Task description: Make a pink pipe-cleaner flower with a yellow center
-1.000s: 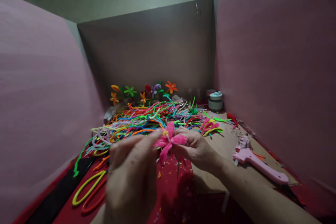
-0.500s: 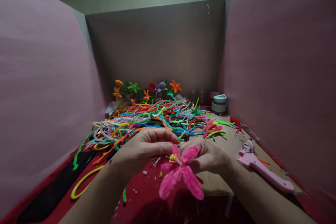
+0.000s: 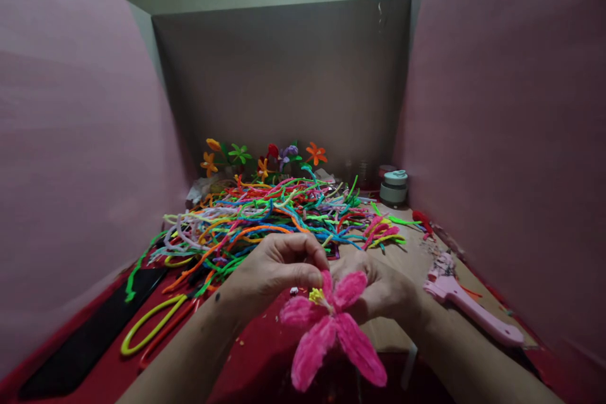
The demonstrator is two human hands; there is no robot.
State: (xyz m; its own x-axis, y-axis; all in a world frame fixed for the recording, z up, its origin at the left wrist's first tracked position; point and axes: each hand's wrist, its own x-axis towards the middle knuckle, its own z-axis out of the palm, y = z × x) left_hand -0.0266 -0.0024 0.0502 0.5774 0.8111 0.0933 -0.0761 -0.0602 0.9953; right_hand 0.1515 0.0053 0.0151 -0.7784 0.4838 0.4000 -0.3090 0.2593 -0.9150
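Observation:
A pink pipe-cleaner flower (image 3: 315, 344) with several fuzzy petals and a yellow centre faces me, held up low in the middle of the view. My left hand (image 3: 288, 265) pinches its upper petal between thumb and fingertips. Behind the flower, my right hand (image 3: 379, 287) is closed on it near its base; the fingers there are partly hidden by the petals. Just beyond both hands lies a big heap of coloured pipe cleaners (image 3: 265, 211).
Finished flowers (image 3: 316, 153) stand behind the heap. A lidded jar (image 3: 394, 188) is at the back right, a pink-handled tool (image 3: 478, 309) lies right. On the left are a black flat object (image 3: 89, 334) and a yellow loop handle (image 3: 127, 344). Pink walls flank both sides.
The flower has come slightly lower and closer, its petals tilting more toward me. The left fingers stay pinched on the upper petal. The view has shifted a little.

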